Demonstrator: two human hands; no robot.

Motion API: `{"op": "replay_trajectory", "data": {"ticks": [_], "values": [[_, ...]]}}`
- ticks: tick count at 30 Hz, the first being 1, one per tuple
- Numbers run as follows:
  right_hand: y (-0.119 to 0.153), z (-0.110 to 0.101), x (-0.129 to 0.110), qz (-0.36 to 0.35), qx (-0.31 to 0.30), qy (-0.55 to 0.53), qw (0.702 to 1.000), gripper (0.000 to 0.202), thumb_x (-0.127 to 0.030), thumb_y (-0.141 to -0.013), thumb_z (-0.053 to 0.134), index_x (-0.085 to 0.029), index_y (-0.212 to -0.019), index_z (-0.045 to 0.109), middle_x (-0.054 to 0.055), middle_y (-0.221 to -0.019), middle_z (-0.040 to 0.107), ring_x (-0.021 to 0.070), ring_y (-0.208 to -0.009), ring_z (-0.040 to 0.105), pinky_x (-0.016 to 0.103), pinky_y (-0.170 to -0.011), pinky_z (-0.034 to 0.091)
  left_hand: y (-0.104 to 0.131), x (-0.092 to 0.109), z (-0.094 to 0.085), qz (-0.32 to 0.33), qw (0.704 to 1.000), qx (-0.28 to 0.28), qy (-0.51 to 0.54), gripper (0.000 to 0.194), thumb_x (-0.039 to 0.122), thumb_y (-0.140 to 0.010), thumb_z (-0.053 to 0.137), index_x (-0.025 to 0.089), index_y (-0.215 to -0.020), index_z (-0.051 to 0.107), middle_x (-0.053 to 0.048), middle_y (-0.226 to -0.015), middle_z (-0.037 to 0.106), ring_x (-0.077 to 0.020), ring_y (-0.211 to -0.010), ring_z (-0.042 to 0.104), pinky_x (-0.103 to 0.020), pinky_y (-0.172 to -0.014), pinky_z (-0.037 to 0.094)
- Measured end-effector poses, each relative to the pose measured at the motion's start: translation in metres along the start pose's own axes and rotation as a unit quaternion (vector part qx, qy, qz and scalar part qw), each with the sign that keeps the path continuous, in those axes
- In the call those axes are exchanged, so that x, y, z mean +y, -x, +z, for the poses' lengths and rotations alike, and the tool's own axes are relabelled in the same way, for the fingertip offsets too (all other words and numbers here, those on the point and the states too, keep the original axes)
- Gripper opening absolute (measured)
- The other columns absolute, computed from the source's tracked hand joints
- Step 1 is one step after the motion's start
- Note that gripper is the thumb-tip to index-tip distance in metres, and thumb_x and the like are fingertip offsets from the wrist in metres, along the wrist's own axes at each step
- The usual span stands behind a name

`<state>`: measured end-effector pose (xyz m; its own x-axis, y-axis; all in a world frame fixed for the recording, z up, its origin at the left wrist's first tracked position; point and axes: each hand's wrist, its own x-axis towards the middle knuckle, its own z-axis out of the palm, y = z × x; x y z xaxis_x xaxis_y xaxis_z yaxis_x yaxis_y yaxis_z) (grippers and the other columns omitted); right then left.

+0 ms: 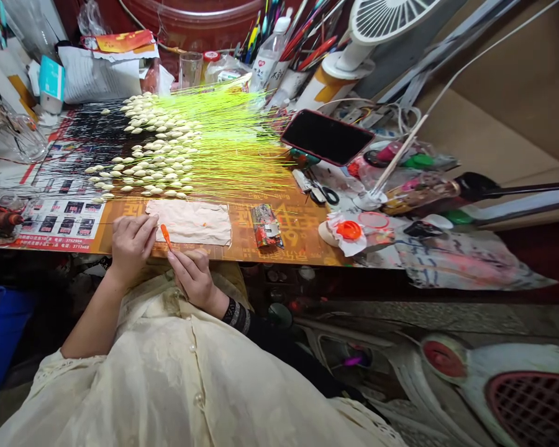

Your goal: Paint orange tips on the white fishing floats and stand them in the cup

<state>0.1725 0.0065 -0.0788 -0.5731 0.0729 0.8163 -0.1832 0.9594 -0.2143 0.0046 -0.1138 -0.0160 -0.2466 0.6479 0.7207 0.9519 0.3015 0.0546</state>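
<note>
My left hand [133,245] is at the table's front edge, fingers closed by the left end of a pale cloth [195,222]; what it pinches is too small to make out. To its right, my right hand [193,273] is closed on a small orange-tipped tool [166,236], its tip pointing up and left over the cloth's front edge. Behind the cloth lie many thin rods with cream oval bodies [161,164], black stems on the left and yellow-green ends [237,136] on the right.
Right of the cloth lies a small printed packet [266,226]. Farther right are an orange paint pot [349,231], black scissors [326,195], a phone [327,136] and a white fan [386,22]. A glass jar [30,146] stands left; a blue crate [2,335] is below.
</note>
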Motion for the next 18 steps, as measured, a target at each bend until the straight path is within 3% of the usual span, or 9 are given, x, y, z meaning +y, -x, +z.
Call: {"op": "replay_trajectory", "data": {"ticks": [9,18], "values": [[0.0038,0.0031,0.0008,0.007,-0.028,0.030,0.999,0.050,-0.017,-0.102,0.048,-0.020,-0.152,0.048,0.011,-0.130,0.070,0.0211,-0.110,0.061,0.039,-0.104,0.046,-0.0006,0.0002,0.0000,0.002,1.000,0.007,0.005,0.036,0.022,-0.097,0.061,0.023,-0.132,0.065,-0.008,-0.112,0.074,-0.0229,-0.101,0.063,-0.040,-0.096,0.041],[0.0004,0.0018,-0.0004,0.002,-0.009,0.016,1.000,0.053,-0.017,-0.102,0.049,-0.018,-0.155,0.045,0.011,-0.128,0.071,0.0208,-0.110,0.060,0.038,-0.103,0.045,0.0000,0.0004,-0.0002,-0.006,1.000,0.000,0.005,0.036,0.024,-0.098,0.059,0.024,-0.134,0.065,-0.008,-0.113,0.074,-0.0232,-0.102,0.063,-0.040,-0.097,0.041]]}}
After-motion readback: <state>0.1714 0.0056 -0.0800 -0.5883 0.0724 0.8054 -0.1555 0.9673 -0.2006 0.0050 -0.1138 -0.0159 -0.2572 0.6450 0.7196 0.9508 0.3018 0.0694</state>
